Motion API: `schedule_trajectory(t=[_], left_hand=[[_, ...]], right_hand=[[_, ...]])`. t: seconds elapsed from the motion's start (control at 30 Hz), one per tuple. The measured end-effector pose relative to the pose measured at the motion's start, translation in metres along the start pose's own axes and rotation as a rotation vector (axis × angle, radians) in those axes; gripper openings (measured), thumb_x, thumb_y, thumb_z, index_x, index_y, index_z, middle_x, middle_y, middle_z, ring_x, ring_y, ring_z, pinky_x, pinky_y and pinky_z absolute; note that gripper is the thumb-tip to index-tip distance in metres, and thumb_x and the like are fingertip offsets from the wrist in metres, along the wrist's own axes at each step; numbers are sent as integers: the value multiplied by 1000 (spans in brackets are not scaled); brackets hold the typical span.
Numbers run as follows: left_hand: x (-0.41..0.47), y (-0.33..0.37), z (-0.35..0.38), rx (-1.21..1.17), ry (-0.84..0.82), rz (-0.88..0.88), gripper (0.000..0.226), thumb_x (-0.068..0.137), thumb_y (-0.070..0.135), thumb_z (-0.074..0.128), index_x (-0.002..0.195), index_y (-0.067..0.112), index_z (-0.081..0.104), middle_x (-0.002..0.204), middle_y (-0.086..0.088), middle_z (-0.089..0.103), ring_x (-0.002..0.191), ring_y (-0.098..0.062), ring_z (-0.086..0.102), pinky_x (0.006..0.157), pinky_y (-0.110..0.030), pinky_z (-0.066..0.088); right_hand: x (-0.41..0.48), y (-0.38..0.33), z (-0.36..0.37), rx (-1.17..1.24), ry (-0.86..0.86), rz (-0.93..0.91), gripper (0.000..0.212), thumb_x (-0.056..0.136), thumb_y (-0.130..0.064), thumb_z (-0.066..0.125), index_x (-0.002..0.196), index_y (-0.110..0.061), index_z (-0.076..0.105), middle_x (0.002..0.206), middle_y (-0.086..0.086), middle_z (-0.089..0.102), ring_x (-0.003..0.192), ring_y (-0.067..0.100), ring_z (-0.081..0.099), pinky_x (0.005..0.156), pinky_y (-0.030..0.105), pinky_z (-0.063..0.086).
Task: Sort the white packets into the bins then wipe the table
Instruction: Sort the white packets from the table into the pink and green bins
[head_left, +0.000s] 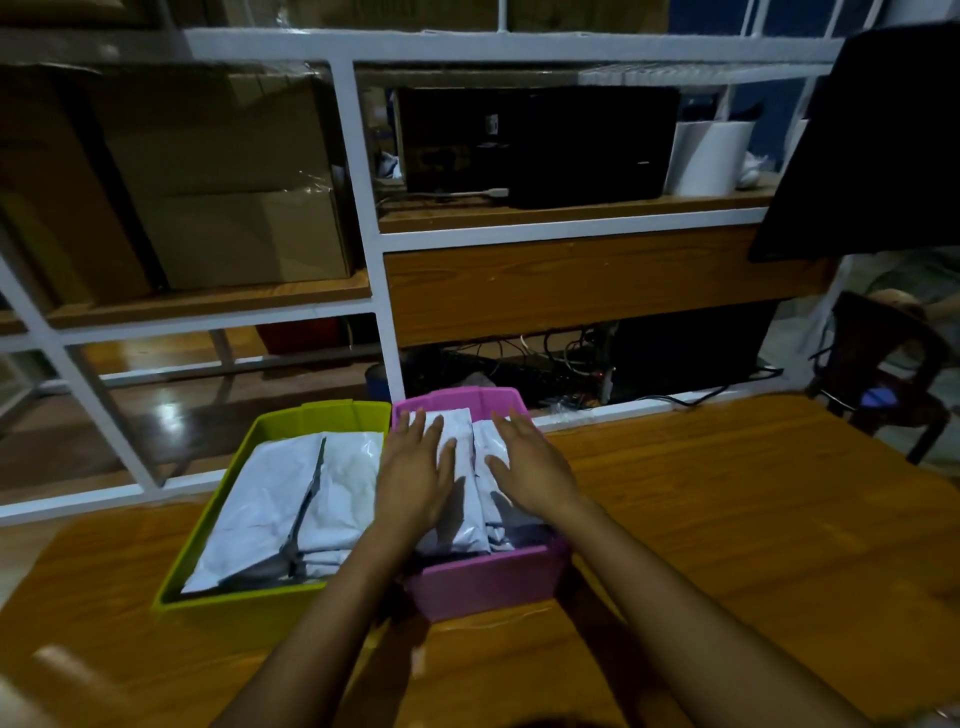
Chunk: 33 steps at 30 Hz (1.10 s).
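A pink bin (483, 579) and a green bin (208, 519) stand side by side on the wooden table (727, 519). Both hold white packets. In the pink bin the small white packets (467, 467) stand in rows. My left hand (415, 467) lies flat on them at the bin's left side, fingers straight. My right hand (524, 467) lies flat on them at the bin's right side, fingers spread. The green bin holds larger white packets (291, 499) lying flat, with a dark fold between them.
A white metal shelf frame (363, 208) stands behind the table with cardboard boxes (208, 182), a black device (540, 145) and a white roll (709, 156). Cables (545, 358) lie under it. A dark chair (883, 364) stands at the right.
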<state>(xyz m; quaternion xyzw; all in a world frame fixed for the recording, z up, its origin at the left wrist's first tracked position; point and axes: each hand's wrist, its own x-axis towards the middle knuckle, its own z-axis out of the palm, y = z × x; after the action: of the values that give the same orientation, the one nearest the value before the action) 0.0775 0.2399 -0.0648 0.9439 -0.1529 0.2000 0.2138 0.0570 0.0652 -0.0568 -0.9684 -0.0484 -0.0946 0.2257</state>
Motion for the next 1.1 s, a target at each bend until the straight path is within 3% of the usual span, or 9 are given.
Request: schedule_trajectory(t=[0.17,0.27,0.43,0.53,0.63,0.8,0.93,1.0,1.1], left_hand=[[-67,-21,-30,92,191,-121,29,91,29,42,88,9,63,85,-10,60,83,-30,53,67,-39,43],[-100,-30,-36,184,74,-237,28,92,26,45,74,9,58,71,-11,57,69,-32,55,56,-38,44],[-117,-47,-32,404,-216,-304,55,96,35,22,61,14,59,53,-9,61,48,-30,59,47,-30,38],[-123,-51,-35,496,-230,-246,39,90,22,32,61,15,57,45,-10,54,38,-27,53,42,-25,31],[-135,-55,-50,578,-186,-168,17,79,5,47,66,12,55,42,-9,49,34,-25,49,42,-24,25],[-159,-101,-71,572,-93,-124,24,83,15,43,63,11,56,41,-7,48,31,-25,47,36,-23,29],[-180,-156,-100,601,-225,-185,38,88,21,32,79,5,66,47,-9,51,34,-27,49,38,-24,26],[-192,-180,-121,576,-336,-262,49,93,27,25,87,6,68,53,-10,56,40,-28,53,40,-26,30],[-208,-221,-153,522,-217,-342,55,102,38,16,95,10,64,81,-12,68,73,-32,65,59,-35,44]], right_hand=[[-47,12,7,-70,143,126,60,92,-38,53,145,-17,35,151,13,36,139,32,31,111,49,34],[-57,21,17,-54,-26,280,69,92,-38,53,150,-17,21,158,12,19,142,36,25,110,49,34],[-61,20,19,-58,-83,296,66,90,-20,54,148,-10,24,156,13,24,124,32,49,85,33,47],[-65,13,26,-78,-93,281,66,90,-21,54,148,-9,25,157,15,23,118,33,54,81,35,51],[-71,-7,35,-98,-121,282,72,92,-24,56,151,-10,17,160,17,12,115,35,56,76,36,55],[-78,-55,54,-95,-106,251,76,94,-26,58,153,-16,11,161,14,7,112,29,58,68,29,53],[-79,-111,79,-43,-123,173,80,91,-23,61,153,-22,10,161,11,10,113,26,56,67,26,52],[-79,-145,94,-26,-131,133,80,91,-22,61,153,-22,10,160,10,13,118,27,53,73,28,53],[-79,-199,120,-15,-163,85,80,92,-25,60,153,-23,9,160,12,11,125,30,49,79,30,55]])
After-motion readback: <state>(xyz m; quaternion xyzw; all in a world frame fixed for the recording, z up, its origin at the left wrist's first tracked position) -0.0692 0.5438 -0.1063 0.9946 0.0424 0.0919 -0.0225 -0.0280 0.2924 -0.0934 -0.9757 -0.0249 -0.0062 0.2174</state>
